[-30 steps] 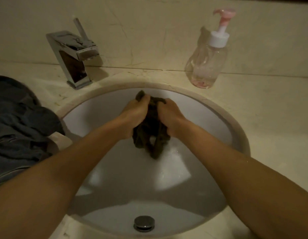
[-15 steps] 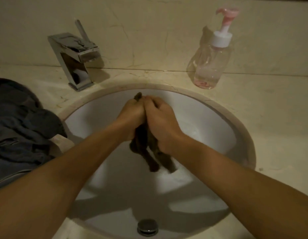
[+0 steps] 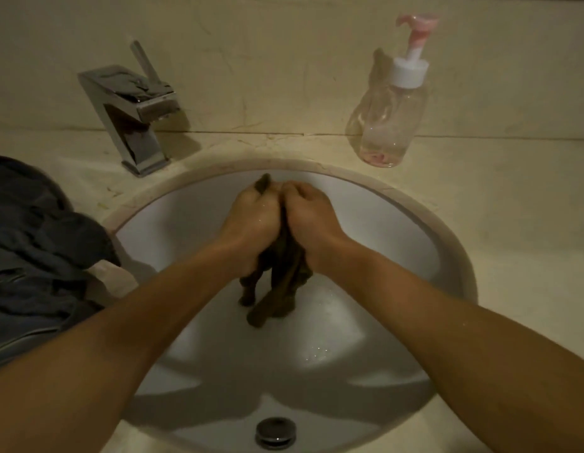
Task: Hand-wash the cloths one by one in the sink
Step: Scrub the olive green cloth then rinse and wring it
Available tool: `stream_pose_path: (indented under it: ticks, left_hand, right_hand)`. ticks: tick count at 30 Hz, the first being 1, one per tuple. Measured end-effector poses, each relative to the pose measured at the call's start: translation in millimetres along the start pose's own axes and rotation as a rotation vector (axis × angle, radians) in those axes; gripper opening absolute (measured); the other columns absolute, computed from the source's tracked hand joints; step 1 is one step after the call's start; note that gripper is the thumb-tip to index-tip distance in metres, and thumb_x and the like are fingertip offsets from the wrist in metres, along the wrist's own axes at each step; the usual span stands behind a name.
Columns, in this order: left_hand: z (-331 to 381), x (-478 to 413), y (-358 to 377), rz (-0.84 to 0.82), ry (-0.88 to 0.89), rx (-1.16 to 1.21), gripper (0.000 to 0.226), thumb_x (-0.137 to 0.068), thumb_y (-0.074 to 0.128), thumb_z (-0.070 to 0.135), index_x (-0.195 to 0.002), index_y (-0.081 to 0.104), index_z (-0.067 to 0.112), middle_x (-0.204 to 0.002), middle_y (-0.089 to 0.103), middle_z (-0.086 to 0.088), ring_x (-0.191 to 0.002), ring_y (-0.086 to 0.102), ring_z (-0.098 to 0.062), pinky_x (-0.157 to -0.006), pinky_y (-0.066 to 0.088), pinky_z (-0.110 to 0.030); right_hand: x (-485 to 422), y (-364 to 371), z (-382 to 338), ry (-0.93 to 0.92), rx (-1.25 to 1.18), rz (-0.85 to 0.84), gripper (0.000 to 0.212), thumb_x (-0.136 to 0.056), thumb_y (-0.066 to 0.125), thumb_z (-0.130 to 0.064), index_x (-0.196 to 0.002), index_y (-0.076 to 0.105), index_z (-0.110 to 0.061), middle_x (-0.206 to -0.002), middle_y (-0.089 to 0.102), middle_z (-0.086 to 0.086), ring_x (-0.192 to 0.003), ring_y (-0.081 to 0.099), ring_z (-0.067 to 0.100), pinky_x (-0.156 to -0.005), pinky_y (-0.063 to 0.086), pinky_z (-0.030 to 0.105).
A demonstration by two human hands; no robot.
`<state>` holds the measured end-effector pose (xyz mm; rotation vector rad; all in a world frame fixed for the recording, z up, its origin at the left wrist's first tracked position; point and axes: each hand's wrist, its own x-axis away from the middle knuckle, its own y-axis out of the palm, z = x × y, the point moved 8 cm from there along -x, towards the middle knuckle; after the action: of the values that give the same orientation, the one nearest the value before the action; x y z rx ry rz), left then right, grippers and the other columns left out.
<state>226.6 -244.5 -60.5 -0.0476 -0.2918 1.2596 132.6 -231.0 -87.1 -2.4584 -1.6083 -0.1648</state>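
1. The left hand (image 3: 251, 220) is clenched into a tight fist round the upper part of a dark brown cloth (image 3: 280, 289). A small tip of the fabric pokes out above its knuckles.
2. The right hand (image 3: 308, 217) is clenched just as tightly on the same cloth. Its knuckles press against those of the left hand, and the fabric is squeezed between the two.
3. Below the fists the cloth hangs in twisted, wet-looking strands over the middle of the sink (image 3: 398, 243). Its lower ends are close to the bowl's surface, but I cannot tell whether they touch it.
4. The part of the cloth inside the fists is hidden, and so are the undersides of the fingers. Both forearms are cut off by the lower edge, and the light is dim.
5. The sink is a white oval bowl set under the bench (image 3: 512, 207). Small droplets glint on its wall to the right of the cloth. A metal drain plug (image 3: 275, 433) sits at the near end, and I cannot tell whether any water stands there.
6. A clear pump bottle (image 3: 388, 125) with a white collar and pink head stands on the bench behind the sink, at the right. A shallow layer of pinkish liquid lies in its base.
7. A chrome faucet (image 3: 133, 119) stands at the back left. A pile of dark cloths (image 3: 32, 250) lies on the bench left of the sink, cut off by the picture's edge.
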Motion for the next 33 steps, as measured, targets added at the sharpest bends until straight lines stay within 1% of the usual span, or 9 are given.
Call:
stream_pose_path:
  ticks: [3, 9, 12, 16, 19, 21, 25, 28, 33]
  left_hand:
    - [0.0, 3.5, 20.0, -0.073, 0.006, -0.058, 0.028, -0.109, 0.036, 0.034, -0.102, 0.060, 0.020, -0.094, 0.067, -0.004, -0.088, 0.066, -0.016, -0.086, 0.054, -0.032]
    - [-7.4, -28.5, -23.6, -0.016, -0.008, -0.280, 0.033, -0.107, 0.038, 0.032, -0.127, 0.063, 0.024, -0.125, 0.067, -0.003, -0.110, 0.065, -0.023, -0.102, 0.050, -0.038]
    - [-21.2, -34.1, -18.3, -0.148, 0.041, -0.853, 0.040, -0.107, 0.038, 0.036, -0.141, 0.050, 0.017, -0.138, 0.056, -0.011, -0.111, 0.057, -0.028, -0.087, 0.044, -0.034]
    - [-39.0, -41.8, -28.7, -0.164, 0.077, -1.241, 0.057, -0.097, 0.058, 0.045, -0.138, 0.041, 0.011, -0.134, 0.052, -0.013, -0.110, 0.054, -0.030, -0.089, 0.050, -0.042]
    - [-26.6, -40.1, -22.3, -0.153, 0.255, -1.232, 0.048, -0.093, 0.067, 0.030, -0.134, 0.048, 0.013, -0.132, 0.050, -0.012, -0.120, 0.052, -0.034, -0.099, 0.048, -0.045]
    - [-34.2, -33.7, -3.5, -0.350, 0.286, -1.204, 0.022, -0.095, 0.063, 0.026, -0.114, 0.059, 0.017, -0.113, 0.058, -0.007, -0.112, 0.058, -0.031, -0.091, 0.048, -0.038]
    - [-84.0, -36.6, -2.5, -0.576, 0.051, -1.449, 0.067, -0.088, 0.043, 0.071, -0.136, 0.053, 0.024, -0.137, 0.051, -0.009, -0.123, 0.051, -0.031, -0.105, 0.043, -0.041]
    - [-92.6, -40.6, -11.6, -0.565, -0.010, -1.487, 0.093, -0.069, 0.047, 0.084, -0.144, 0.043, 0.028, -0.144, 0.047, -0.005, -0.130, 0.048, -0.031, -0.110, 0.041, -0.045]
    - [-56.8, -42.1, -14.5, -0.331, 0.018, -1.075, 0.029, -0.099, 0.050, 0.023, -0.122, 0.062, 0.010, -0.124, 0.063, -0.015, -0.109, 0.060, -0.033, -0.094, 0.049, -0.042]
  right_hand:
    - [-4.3, -14.0, 10.0, 0.142, -0.142, 0.050, 0.037, -0.099, 0.056, -0.032, -0.132, 0.063, -0.015, -0.118, 0.071, 0.013, -0.105, 0.071, 0.028, -0.093, 0.059, 0.041]
    - [10.7, 17.4, 2.7, 0.058, -0.039, -0.187, 0.030, -0.107, 0.051, -0.031, -0.136, 0.060, -0.028, -0.127, 0.066, 0.006, -0.113, 0.064, 0.023, -0.101, 0.054, 0.039]
    - [3.0, -0.2, 0.1, 0.008, 0.495, -0.234, 0.047, -0.106, 0.053, -0.038, -0.149, 0.050, -0.018, -0.150, 0.053, 0.005, -0.132, 0.054, 0.025, -0.107, 0.042, 0.028]
    - [-7.0, -25.4, 9.3, -0.044, 1.168, -0.192, 0.062, -0.102, 0.058, -0.043, -0.154, 0.034, -0.017, -0.155, 0.034, 0.013, -0.135, 0.043, 0.037, -0.104, 0.044, 0.042]
    - [-2.6, -5.1, 10.0, -0.177, 1.244, -0.291, 0.032, -0.098, 0.062, -0.044, -0.119, 0.061, -0.019, -0.124, 0.056, 0.005, -0.113, 0.055, 0.030, -0.083, 0.049, 0.033]
    - [-0.6, 5.8, 35.5, -0.059, 1.256, -0.490, 0.032, -0.093, 0.066, -0.053, -0.102, 0.065, -0.022, -0.102, 0.064, -0.001, -0.095, 0.060, 0.023, -0.070, 0.047, 0.026]
    - [-11.1, -2.9, 69.1, 0.025, 1.499, -0.538, 0.073, -0.090, 0.057, -0.066, -0.152, 0.044, -0.027, -0.153, 0.038, 0.010, -0.137, 0.041, 0.037, -0.111, 0.042, 0.053]
    - [-22.0, 2.5, 60.5, -0.136, 1.421, -0.405, 0.040, -0.098, 0.058, -0.042, -0.130, 0.057, -0.018, -0.131, 0.056, 0.011, -0.120, 0.055, 0.034, -0.100, 0.050, 0.051]
    - [-29.2, 7.1, 43.2, -0.022, 0.660, -0.339, 0.027, -0.101, 0.056, -0.028, -0.108, 0.067, -0.005, -0.105, 0.069, 0.013, -0.099, 0.065, 0.031, -0.091, 0.056, 0.041]
